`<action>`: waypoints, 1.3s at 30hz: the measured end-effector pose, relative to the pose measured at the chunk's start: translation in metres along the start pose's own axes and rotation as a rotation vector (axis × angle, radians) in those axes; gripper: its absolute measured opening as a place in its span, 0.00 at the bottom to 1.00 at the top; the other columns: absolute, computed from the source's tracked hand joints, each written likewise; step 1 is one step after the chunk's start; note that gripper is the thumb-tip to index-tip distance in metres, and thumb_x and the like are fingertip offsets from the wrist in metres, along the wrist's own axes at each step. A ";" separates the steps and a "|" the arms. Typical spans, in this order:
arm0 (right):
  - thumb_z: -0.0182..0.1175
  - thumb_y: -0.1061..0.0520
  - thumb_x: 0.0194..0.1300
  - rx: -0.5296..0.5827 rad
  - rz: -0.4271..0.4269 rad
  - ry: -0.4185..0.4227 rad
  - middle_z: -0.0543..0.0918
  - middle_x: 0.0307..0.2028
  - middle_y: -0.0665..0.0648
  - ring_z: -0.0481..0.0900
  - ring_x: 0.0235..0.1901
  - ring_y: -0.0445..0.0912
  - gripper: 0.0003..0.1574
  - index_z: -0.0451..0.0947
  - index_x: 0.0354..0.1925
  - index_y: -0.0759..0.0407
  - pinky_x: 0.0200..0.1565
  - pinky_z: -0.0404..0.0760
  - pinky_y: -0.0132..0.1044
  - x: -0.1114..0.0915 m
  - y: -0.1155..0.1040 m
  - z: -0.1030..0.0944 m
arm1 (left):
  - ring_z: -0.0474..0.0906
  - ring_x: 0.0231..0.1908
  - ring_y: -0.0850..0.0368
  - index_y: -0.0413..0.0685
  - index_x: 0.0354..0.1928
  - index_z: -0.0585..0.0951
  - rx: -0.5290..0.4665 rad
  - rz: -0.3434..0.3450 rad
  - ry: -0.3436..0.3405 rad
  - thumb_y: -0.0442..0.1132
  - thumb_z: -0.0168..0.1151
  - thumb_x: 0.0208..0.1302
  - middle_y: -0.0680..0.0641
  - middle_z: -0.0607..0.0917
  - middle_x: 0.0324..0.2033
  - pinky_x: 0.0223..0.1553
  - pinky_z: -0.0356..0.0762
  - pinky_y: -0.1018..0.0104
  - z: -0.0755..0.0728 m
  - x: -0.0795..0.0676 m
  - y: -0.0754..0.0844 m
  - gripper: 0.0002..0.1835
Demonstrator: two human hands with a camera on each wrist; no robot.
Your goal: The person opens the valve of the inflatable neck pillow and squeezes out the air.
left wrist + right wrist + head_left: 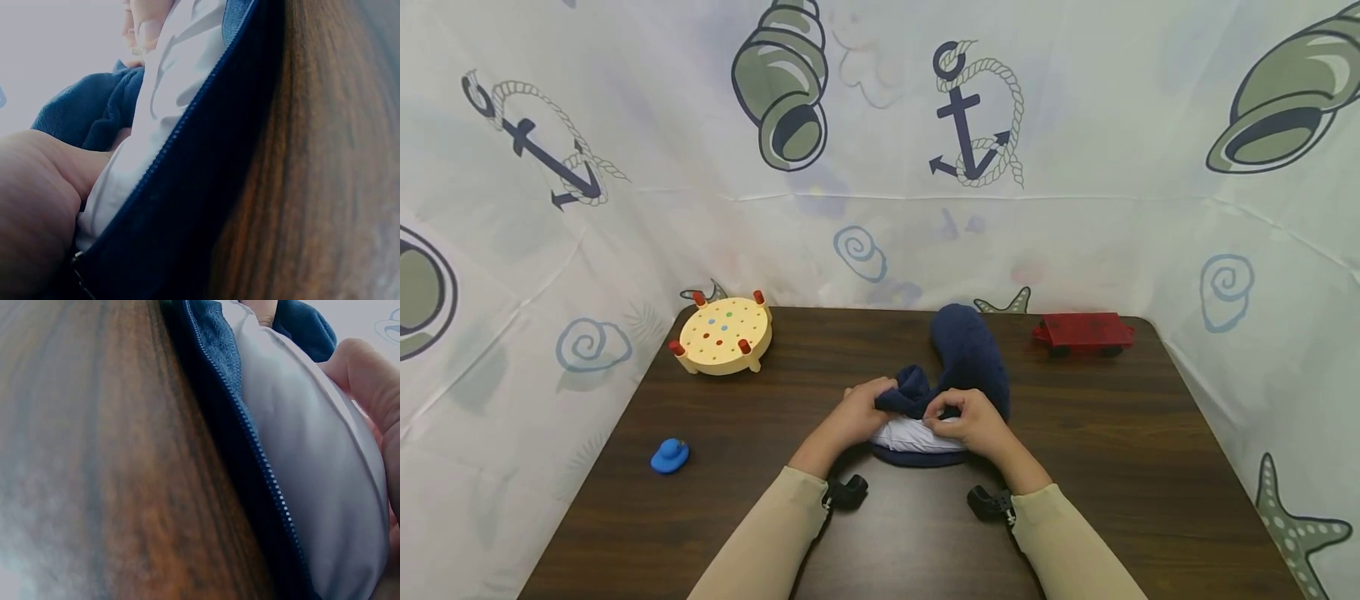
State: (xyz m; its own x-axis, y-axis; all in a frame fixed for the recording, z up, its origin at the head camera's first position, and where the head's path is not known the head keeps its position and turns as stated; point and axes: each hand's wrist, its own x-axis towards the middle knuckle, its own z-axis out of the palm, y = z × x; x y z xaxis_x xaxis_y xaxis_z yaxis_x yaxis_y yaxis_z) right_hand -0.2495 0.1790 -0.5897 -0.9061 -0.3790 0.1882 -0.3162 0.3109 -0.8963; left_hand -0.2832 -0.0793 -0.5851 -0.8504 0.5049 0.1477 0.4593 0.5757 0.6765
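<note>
A navy neck pillow cover [972, 354] lies curved on the table, its zipper [259, 453] undone along the near side. White inner pillow [917, 436] fabric bulges through the opening. At the left end, my left hand [854, 414] grips the bunched navy cloth, its thumb tucked by the white fabric in the left wrist view. My right hand [973, 421] pinches near the upper edge of the white fabric with thumb and index finger; the other fingers are partly hidden. A zipper pull [77, 259] shows at the left end.
A round yellow pegboard toy [724, 335] with red pegs stands at the back left. Nearer on the left is a small blue rubber duck [670, 456]. A red toy wagon [1084, 332] sits at the back right, close to the table's far edge.
</note>
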 end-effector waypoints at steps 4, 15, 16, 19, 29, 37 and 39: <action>0.79 0.62 0.62 -0.004 0.011 -0.010 0.89 0.34 0.54 0.84 0.40 0.50 0.03 0.92 0.36 0.59 0.46 0.82 0.35 0.000 -0.001 0.000 | 0.83 0.40 0.55 0.56 0.37 0.83 0.003 0.011 0.019 0.35 0.75 0.59 0.51 0.88 0.40 0.43 0.59 0.56 0.002 0.000 -0.002 0.10; 0.78 0.61 0.62 -0.020 0.013 -0.025 0.90 0.35 0.47 0.84 0.39 0.41 0.06 0.92 0.34 0.50 0.46 0.84 0.32 0.001 0.002 -0.003 | 0.81 0.41 0.56 0.57 0.37 0.81 0.015 -0.003 -0.024 0.32 0.74 0.63 0.52 0.86 0.41 0.44 0.57 0.55 -0.001 0.002 0.003 0.12; 0.78 0.61 0.63 -0.019 0.011 -0.025 0.90 0.35 0.48 0.84 0.39 0.41 0.05 0.92 0.34 0.50 0.46 0.84 0.32 0.002 0.002 -0.003 | 0.81 0.41 0.56 0.57 0.38 0.80 0.011 0.001 -0.026 0.32 0.74 0.63 0.52 0.86 0.41 0.44 0.56 0.55 -0.001 0.002 0.003 0.12; 0.78 0.62 0.62 -0.020 0.011 -0.028 0.90 0.35 0.49 0.84 0.39 0.41 0.06 0.92 0.34 0.51 0.46 0.83 0.32 0.001 0.002 -0.003 | 0.81 0.43 0.55 0.56 0.40 0.81 0.006 0.008 -0.027 0.33 0.74 0.63 0.51 0.87 0.43 0.46 0.56 0.55 -0.001 0.002 0.002 0.11; 0.77 0.67 0.61 0.086 -0.055 -0.065 0.90 0.35 0.58 0.84 0.36 0.40 0.09 0.91 0.35 0.53 0.43 0.83 0.30 -0.001 0.006 -0.002 | 0.75 0.61 0.44 0.58 0.68 0.73 0.001 -0.055 -0.027 0.43 0.83 0.61 0.46 0.81 0.65 0.60 0.64 0.41 -0.010 0.009 -0.003 0.36; 0.75 0.67 0.63 0.121 -0.067 -0.107 0.89 0.36 0.59 0.84 0.39 0.41 0.09 0.91 0.37 0.53 0.48 0.83 0.31 -0.007 0.011 -0.004 | 0.53 0.86 0.42 0.80 0.88 0.38 0.239 0.151 -0.350 0.46 0.89 0.54 0.60 0.39 0.90 0.77 0.63 0.28 -0.030 0.049 0.031 0.76; 0.75 0.67 0.63 0.129 -0.075 -0.120 0.89 0.36 0.61 0.84 0.39 0.41 0.08 0.91 0.37 0.54 0.49 0.83 0.31 -0.007 0.010 -0.005 | 0.53 0.86 0.42 0.82 0.88 0.39 0.243 0.139 -0.429 0.44 0.88 0.55 0.62 0.40 0.89 0.77 0.67 0.32 -0.030 0.055 0.039 0.75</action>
State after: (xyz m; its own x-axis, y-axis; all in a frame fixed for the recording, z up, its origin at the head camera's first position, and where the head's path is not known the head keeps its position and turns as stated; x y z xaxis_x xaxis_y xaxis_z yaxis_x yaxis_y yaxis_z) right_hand -0.2475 0.1889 -0.5983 -0.8389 -0.5004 0.2139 -0.3357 0.1664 -0.9272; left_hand -0.3199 -0.0484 -0.5293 -0.6186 0.7765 -0.1198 0.6502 0.5915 0.4769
